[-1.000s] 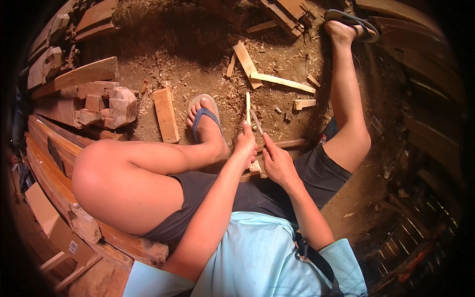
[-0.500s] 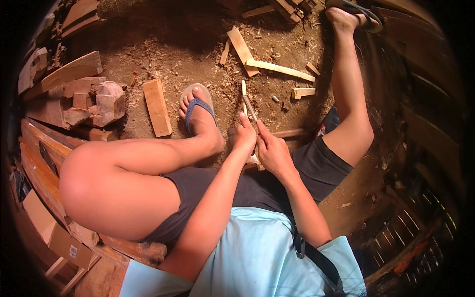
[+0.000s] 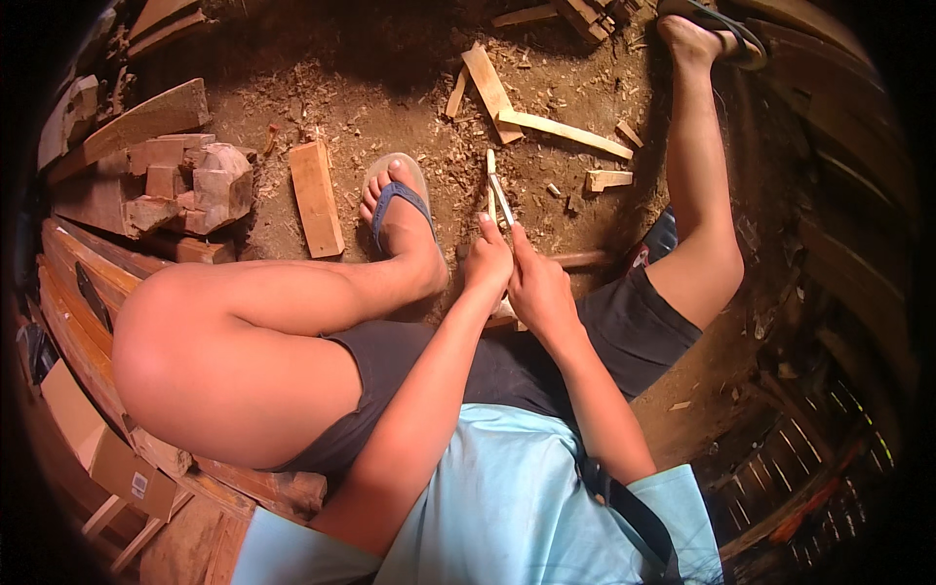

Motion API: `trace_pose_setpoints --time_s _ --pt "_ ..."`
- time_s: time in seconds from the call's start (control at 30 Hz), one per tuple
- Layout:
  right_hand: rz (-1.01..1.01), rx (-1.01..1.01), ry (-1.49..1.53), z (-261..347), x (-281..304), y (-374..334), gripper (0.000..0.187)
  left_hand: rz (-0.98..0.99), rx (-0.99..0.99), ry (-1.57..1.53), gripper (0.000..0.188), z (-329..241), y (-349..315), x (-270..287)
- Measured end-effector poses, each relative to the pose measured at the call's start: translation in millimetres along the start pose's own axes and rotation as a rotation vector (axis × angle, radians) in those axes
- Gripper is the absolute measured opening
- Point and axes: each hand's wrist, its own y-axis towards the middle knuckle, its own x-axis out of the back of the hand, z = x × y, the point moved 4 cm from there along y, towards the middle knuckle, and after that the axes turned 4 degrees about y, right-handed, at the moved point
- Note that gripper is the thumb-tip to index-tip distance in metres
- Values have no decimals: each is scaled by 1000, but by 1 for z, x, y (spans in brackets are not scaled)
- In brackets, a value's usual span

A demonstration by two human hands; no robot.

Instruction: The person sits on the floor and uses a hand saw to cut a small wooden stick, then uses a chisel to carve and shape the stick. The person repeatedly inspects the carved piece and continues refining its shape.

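Note:
My left hand (image 3: pixel 487 261) is closed round a thin, pale wooden stick (image 3: pixel 490 163) that points away from me. My right hand (image 3: pixel 542 294) grips a knife (image 3: pixel 502 200), its narrow blade lying along the stick's right side. Blade and stick appear to touch or nearly touch close to the stick's far end. The two hands are pressed side by side above my lap, thumbs pointing forward. My fingers hide the knife's handle and the lower part of the stick.
Wood shavings cover the dirt floor. An orange-brown block (image 3: pixel 317 199) lies left of my sandalled foot (image 3: pixel 402 216). Ahead are a flat board (image 3: pixel 491 93) and a long pale strip (image 3: pixel 565 134). Rough timber pieces (image 3: pixel 185 185) are stacked at left; a cardboard box (image 3: pixel 132 473) stands at lower left.
The whole view has shifted a little. My hands, with the knife and stick, sit slightly farther forward; the blade stays at about the same place along the stick.

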Motion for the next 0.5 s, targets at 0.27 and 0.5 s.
trace_pose_setpoints --time_s 0.27,0.5 --pt "-14 8 -7 -2 0 4 43 10 21 -12 82 2 1 1" --pt "-35 36 -11 -5 -2 -2 41 115 104 -95 81 -1 1 7"
